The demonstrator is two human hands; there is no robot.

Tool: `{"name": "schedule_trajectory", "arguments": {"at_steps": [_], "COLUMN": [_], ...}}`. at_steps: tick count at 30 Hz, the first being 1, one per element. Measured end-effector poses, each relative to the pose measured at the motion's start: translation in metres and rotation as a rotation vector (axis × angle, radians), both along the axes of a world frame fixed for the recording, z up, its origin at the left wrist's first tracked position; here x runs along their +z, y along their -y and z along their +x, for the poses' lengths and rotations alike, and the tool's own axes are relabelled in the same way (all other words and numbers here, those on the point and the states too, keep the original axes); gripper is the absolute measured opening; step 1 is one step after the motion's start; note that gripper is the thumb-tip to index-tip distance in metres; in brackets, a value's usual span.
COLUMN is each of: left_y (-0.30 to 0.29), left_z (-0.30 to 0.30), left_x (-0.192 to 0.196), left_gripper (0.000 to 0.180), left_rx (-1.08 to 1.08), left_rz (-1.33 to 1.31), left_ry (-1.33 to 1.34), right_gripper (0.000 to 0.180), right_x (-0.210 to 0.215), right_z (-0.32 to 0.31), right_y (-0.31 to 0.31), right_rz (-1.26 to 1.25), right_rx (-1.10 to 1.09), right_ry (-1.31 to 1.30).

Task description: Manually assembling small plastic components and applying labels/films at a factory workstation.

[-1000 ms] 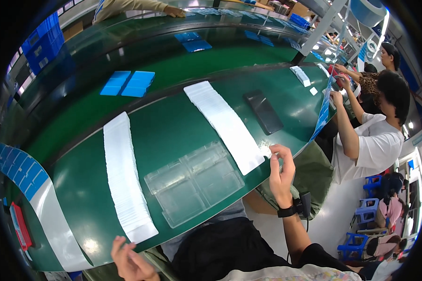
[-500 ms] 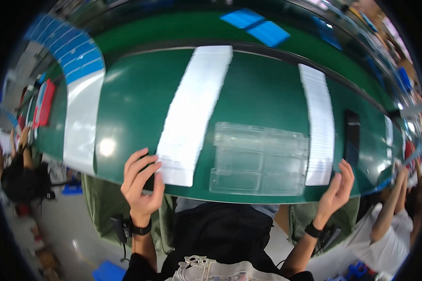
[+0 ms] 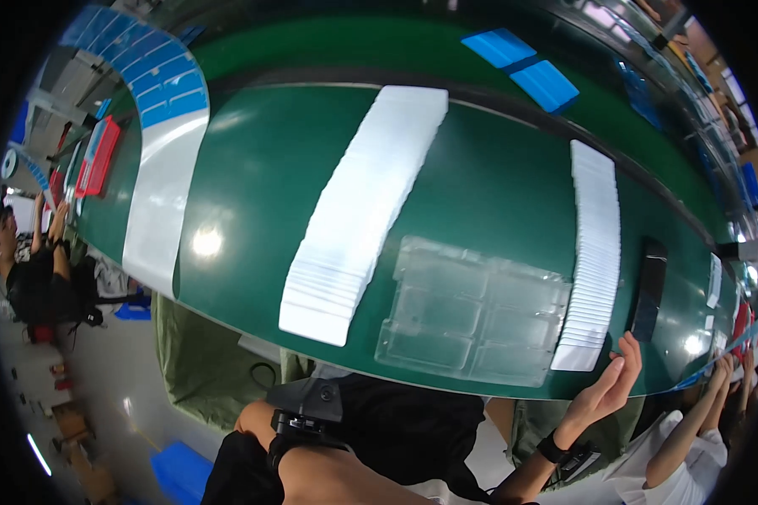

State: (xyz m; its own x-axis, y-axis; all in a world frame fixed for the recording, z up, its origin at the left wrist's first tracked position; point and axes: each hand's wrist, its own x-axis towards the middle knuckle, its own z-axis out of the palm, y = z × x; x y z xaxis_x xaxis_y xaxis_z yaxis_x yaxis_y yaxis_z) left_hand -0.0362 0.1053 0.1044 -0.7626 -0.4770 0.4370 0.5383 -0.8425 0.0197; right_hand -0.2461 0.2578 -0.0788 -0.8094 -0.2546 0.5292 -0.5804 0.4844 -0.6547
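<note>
- White cards overlap in a right stack (image 3: 594, 252), a long fanned strip whose long axis runs from the green desk's (image 3: 261, 202) near edge toward its far edge; its near end lies at the near edge, by the right corner.
- Right hand (image 3: 608, 389) is open, fingers straight and together, fingertips just beside that near end; whether they touch is unclear.
- Left hand is out of view; only a forearm with a black wrist device (image 3: 305, 411) shows.
- Clear, glossy moulded plastic tray (image 3: 472, 311) with rectangular pockets lies between the right stack and a wider white left stack (image 3: 362, 210).
- Flat black slab (image 3: 648, 286) lies just right of the right stack.
</note>
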Motion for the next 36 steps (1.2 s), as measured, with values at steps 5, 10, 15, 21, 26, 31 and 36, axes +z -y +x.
{"name": "schedule_trajectory", "arguments": {"at_steps": [5, 10, 15, 21, 26, 31, 36], "left_y": [0.051, 0.069, 0.064, 0.042, 0.080, 0.092, 0.082], "left_z": [-0.019, -0.031, -0.012, -0.004, 0.021, 0.026, 0.023], "left_x": [-0.025, -0.002, 0.014, 0.072, 0.081, 0.048, 0.047], "left_gripper": [0.129, 0.131, 0.128, 0.053, 0.059, 0.068, 0.076], "left_rx": [-0.035, 0.005, 0.089, 0.354, 0.173, -0.061, -0.081], "left_rz": [-0.293, -0.332, -0.199, 0.550, 0.332, 0.032, 0.201], "left_ry": [-0.314, -0.296, -0.159, 0.374, 0.556, 0.285, 0.227], "right_gripper": [0.030, 0.029, 0.029, 0.034, 0.035, 0.037, 0.038], "right_x": [0.001, 0.009, 0.011, 0.013, 0.014, 0.007, 0.009], "right_z": [0.005, 0.009, 0.011, 0.010, 0.010, 0.006, 0.005], "right_y": [0.001, 0.005, 0.008, 0.012, 0.015, 0.008, 0.006], "right_rz": [-0.016, -0.018, -0.006, 0.009, -0.003, 0.034, 0.039], "right_rx": [-0.035, -0.066, -0.080, -0.101, -0.082, -0.105, -0.123], "right_ry": [0.022, 0.106, 0.102, 0.151, 0.157, 0.161, 0.153]}}
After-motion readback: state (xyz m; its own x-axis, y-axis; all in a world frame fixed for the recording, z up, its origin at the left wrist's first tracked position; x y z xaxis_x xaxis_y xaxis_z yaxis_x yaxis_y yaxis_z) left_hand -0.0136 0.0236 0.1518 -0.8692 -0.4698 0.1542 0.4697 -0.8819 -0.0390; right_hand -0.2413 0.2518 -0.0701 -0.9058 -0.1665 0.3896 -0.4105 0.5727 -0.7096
